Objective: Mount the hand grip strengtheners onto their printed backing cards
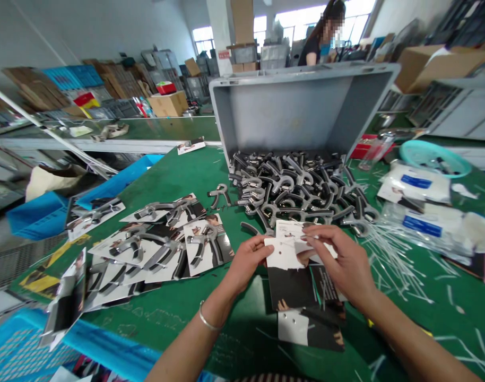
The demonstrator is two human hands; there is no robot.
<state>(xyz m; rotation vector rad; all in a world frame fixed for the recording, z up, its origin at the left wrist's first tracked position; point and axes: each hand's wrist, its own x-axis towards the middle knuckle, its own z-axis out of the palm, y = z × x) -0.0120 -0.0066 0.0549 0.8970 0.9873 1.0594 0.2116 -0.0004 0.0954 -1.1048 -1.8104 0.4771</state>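
Observation:
My left hand point(245, 261) pinches the left edge of a white printed card point(284, 249), held just above the green table point(179, 175). My right hand point(344, 262) grips the same card from the right, fingers curled over its top edge. Below the hands lies a small stack of printed cards point(306, 313). Just behind the card spreads a pile of grey hand grippers point(298, 188) spilling from a tipped grey plastic crate point(302, 106). One loose hand gripper point(219, 194) lies apart to the left of the pile.
Several finished cards with hand grippers attached point(163, 244) lie spread at the left. White cable ties point(389, 254) and plastic bags point(417, 204) lie at the right, beside a teal bowl point(435, 158). A blue bin point(23, 339) sits near left. A person point(320, 37) stands behind the crate.

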